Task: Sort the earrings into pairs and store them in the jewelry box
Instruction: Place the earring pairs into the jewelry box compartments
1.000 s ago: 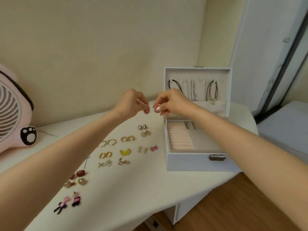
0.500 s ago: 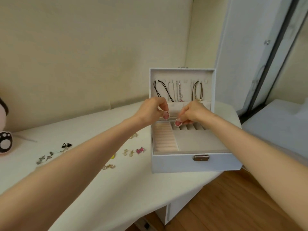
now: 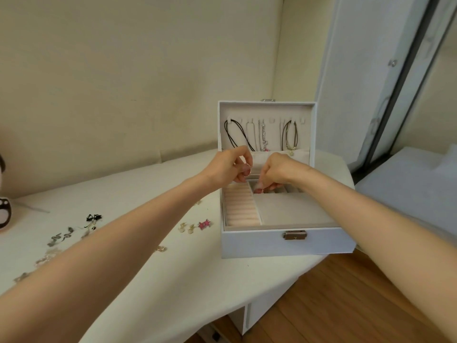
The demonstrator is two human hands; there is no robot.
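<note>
A white jewelry box (image 3: 286,241) stands open on the white table (image 3: 173,280), with necklaces hanging inside its raised lid. My left hand (image 3: 228,168) hovers over the box's back left corner and pinches a small ring-shaped earring (image 3: 248,167). My right hand (image 3: 277,170) reaches down into a small back compartment with its fingertips pinched together; what they hold is too small to make out. On the table left of the box lie a pink star pair (image 3: 204,224), a pale pair (image 3: 186,228), black bow earrings (image 3: 93,217) and silver ones (image 3: 60,238).
The ring-roll section (image 3: 241,209) fills the box's left side and a bare large compartment (image 3: 291,210) its front. A panda-patterned object (image 3: 5,214) sits at the far left edge. The table ends just right of the box, above a wooden floor (image 3: 346,305).
Both hands moved from above the table's earrings to over the box. The right hand has dipped into the back compartment. The view swung right, so the earrings slid left.
</note>
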